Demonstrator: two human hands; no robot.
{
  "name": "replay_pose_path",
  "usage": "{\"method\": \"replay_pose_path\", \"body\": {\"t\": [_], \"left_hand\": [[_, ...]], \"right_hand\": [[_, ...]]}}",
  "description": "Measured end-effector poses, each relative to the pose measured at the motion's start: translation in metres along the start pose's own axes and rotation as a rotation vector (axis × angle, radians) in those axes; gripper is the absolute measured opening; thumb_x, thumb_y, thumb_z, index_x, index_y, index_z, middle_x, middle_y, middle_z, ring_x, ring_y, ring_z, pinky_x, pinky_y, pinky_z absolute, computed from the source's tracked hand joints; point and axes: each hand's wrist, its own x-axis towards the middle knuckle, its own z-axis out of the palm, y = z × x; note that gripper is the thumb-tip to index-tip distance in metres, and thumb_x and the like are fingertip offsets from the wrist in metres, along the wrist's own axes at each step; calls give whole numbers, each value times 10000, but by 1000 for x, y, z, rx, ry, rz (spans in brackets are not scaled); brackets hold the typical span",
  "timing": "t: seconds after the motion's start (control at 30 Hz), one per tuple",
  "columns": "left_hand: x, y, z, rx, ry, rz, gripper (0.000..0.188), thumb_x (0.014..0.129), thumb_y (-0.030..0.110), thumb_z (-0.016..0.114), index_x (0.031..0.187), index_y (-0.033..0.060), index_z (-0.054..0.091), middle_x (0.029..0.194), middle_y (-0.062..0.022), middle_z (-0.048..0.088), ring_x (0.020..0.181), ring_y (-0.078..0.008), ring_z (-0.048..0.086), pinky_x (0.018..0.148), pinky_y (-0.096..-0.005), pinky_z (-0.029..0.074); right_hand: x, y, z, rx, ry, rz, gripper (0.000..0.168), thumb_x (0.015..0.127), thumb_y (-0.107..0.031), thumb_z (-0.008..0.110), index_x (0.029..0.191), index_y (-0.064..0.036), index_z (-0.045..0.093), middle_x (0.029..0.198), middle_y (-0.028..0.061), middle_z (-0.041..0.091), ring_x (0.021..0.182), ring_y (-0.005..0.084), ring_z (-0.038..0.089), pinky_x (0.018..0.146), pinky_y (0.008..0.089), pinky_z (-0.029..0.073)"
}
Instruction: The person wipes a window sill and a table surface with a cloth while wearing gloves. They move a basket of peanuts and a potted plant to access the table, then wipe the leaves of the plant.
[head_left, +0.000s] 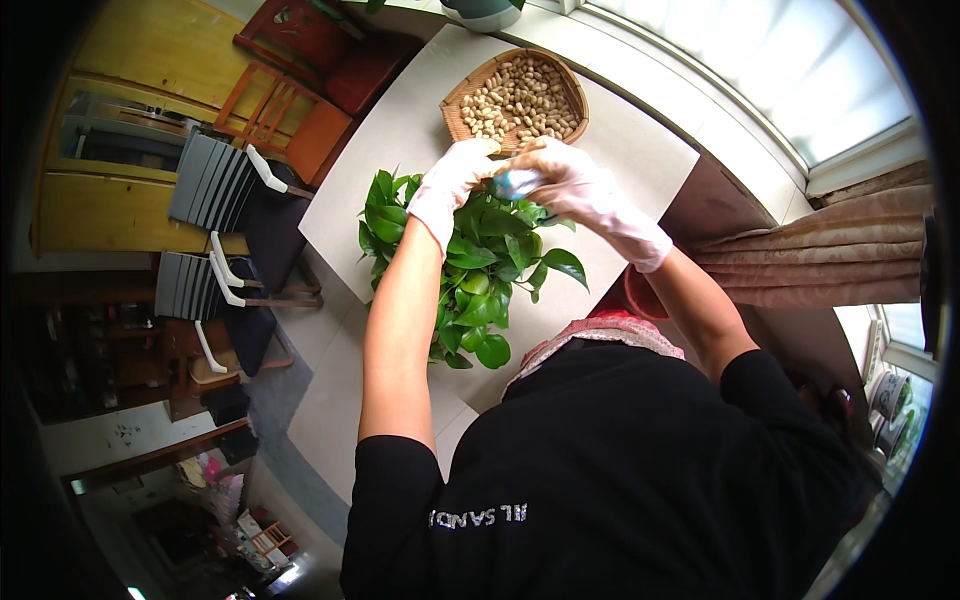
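Note:
Both hands wear thin pale gloves and meet above a leafy green potted plant (480, 262) on the table. My right hand (566, 184) is closed around a small blue-and-white thing (517, 182), blurred and partly hidden by the fingers. My left hand (457, 180) is at the plant's far edge, its fingertips near my right hand; whether they pinch a leaf or anything else cannot be told. Just beyond the hands, a woven bamboo basket (450, 112) holds many unshelled peanuts (525, 97). The plant's pot is hidden under the leaves.
The plant and basket stand on a pale table (630, 150). A planter (481, 13) is on the windowsill (555, 45) beyond. Wooden chairs (300, 135) and grey-backed chairs (217, 180) are at the left. A curtain (817, 255) hangs at the right, with a red bucket-like container (643, 295) near my right forearm.

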Motion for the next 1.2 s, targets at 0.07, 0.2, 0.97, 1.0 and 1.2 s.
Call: {"method": "replay_pose_path", "body": {"t": [0.07, 0.2, 0.97, 1.0, 1.2], "left_hand": [[-11, 1, 6, -351, -39, 7, 351, 808, 89, 701, 1128, -47, 655, 992, -69, 681, 872, -129, 628, 783, -241, 505], [-17, 2, 10, -134, 54, 54, 380, 857, 86, 649, 1208, -57, 616, 1054, -95, 686, 904, -152, 646, 808, -251, 520], [-81, 27, 2, 3, 300, 100, 583, 812, 82, 698, 1337, -81, 507, 1021, -116, 681, 817, -121, 613, 738, -236, 494], [-80, 33, 2, 131, 346, 125, 549, 845, 69, 674, 1344, -76, 497, 998, -120, 694, 826, -109, 630, 745, -238, 510], [-109, 70, 26, 2, 22, 186, 367, 902, 64, 617, 1255, -32, 592, 1123, -120, 684, 998, -160, 639, 911, -268, 490]], "right_hand": [[4, 8, 15, -40, -108, 41, 376, 741, 71, 658, 1087, -71, 687, 992, 95, 639, 959, 230, 610, 842, 313, 484], [9, 37, 33, -142, -37, 168, 368, 729, 114, 673, 1040, -82, 692, 951, 65, 668, 886, 179, 653, 771, 289, 520], [-15, -39, -7, -244, -206, 768, 295, 828, -5, 645, 1088, -140, 681, 798, -6, 659, 630, 78, 600, 470, 245, 533], [-26, -22, -12, -136, -108, 784, 315, 808, -21, 687, 1094, -155, 683, 832, -7, 665, 654, 89, 612, 451, 242, 531], [-25, -20, -22, 4, -28, 733, 251, 842, -47, 652, 1078, -132, 663, 727, -42, 609, 554, 51, 525, 427, 198, 438]]}}
